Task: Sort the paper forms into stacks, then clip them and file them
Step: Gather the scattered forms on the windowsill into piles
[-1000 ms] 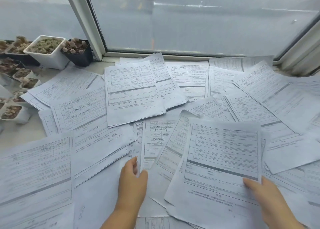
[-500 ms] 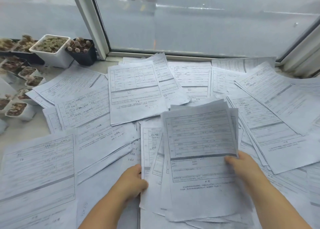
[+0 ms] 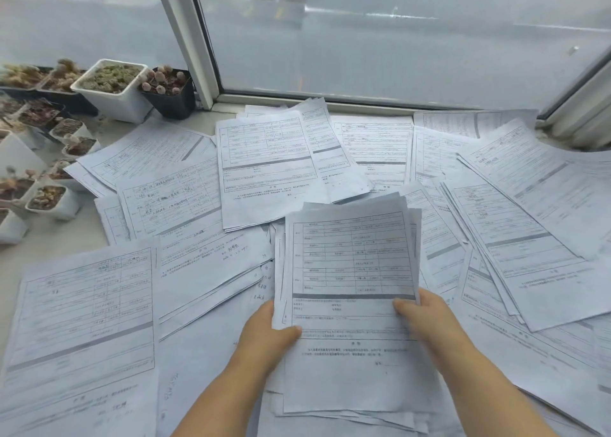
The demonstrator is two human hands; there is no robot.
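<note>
Paper forms [image 3: 264, 162] cover the whole sill under the window, from the succulent pots [image 3: 112, 87] at far left to fanned piles at right. Left of centre, the left hand [image 3: 267, 334] pinches the edge of a gathered stack [image 3: 350, 304], thumb on top, fingers hidden beneath. The right hand [image 3: 426, 317] pinches the opposite edge the same way. The stack's sheets are uneven, corners jutting out. Judging by that, squaring them too loosely could let inner sheets slide out and mix back into the unsorted forms underneath.
</note>
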